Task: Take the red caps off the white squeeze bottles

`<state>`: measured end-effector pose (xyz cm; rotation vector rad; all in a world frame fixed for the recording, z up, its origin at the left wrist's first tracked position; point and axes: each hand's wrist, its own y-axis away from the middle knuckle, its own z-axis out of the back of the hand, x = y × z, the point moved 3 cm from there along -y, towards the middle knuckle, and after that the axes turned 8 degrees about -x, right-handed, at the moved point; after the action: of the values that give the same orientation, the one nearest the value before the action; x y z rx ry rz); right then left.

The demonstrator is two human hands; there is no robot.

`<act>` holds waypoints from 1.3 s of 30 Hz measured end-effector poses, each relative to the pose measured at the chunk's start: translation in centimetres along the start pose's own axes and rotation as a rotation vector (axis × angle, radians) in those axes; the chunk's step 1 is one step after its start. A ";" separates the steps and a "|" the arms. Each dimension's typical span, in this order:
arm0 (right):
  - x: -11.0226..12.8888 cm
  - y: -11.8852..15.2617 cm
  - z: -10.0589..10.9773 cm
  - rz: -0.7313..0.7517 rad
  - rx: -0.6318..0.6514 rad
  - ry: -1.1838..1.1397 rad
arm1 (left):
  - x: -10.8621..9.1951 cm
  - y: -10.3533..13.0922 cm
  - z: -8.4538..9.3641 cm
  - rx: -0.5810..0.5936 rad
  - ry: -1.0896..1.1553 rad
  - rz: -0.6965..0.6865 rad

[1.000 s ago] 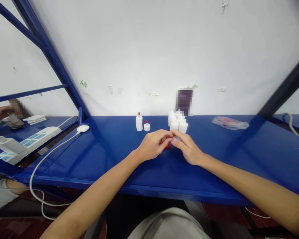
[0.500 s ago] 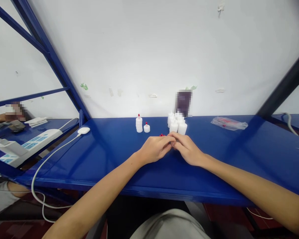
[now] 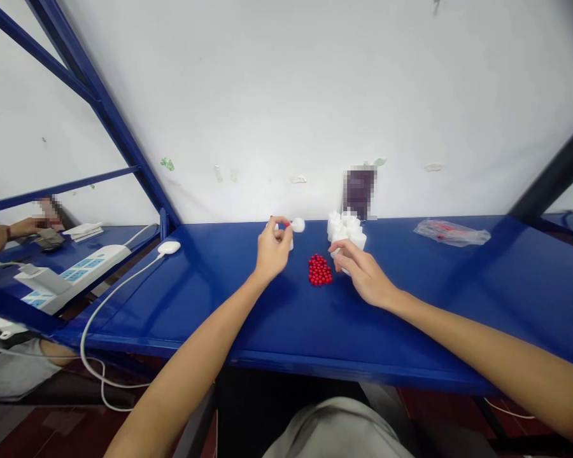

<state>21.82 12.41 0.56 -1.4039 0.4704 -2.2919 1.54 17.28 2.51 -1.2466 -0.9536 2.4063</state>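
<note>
My left hand (image 3: 273, 251) is at the back of the blue table, its fingers pinched at the red tip of a small white bottle (image 3: 298, 224), which lies tilted with its round base pointing right. Other white bottles stand partly hidden behind that hand. My right hand (image 3: 363, 273) is curled around a white bottle (image 3: 346, 271), mostly covered by the fingers, just in front of a cluster of white bottles (image 3: 346, 228). Between the hands, a patch of small red caps (image 3: 319, 270) lies on the table.
A clear plastic bag (image 3: 451, 233) with something red inside lies at the back right. A dark pixelated panel (image 3: 360, 191) leans on the wall. On the left are a white charger puck (image 3: 169, 248) with its cable, a power strip (image 3: 83, 273) and another person's hand (image 3: 26, 227).
My hands have come apart. The left went back and left to a red-tipped bottle; the right now curls around a white bottle by the cluster. The red caps have come into full view.
</note>
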 end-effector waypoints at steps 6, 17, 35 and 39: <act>-0.2 0.2 -0.2 -0.007 0.039 -0.039 | 2.0 -2.7 1.4 0.048 -0.263 -0.037; 0.5 0.1 0.0 0.012 -0.006 -0.013 | 1.2 -2.1 0.7 0.211 -0.585 -0.135; 0.9 0.3 0.6 0.046 0.021 -0.006 | -1.8 2.8 -0.1 0.650 -0.344 -0.568; 0.9 0.3 0.7 0.042 0.026 -0.018 | -1.5 2.6 -0.1 0.653 -0.317 -0.554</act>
<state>22.10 11.65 1.36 -1.3887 0.4583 -2.2422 2.65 14.54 1.70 -0.3216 -0.4222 2.1953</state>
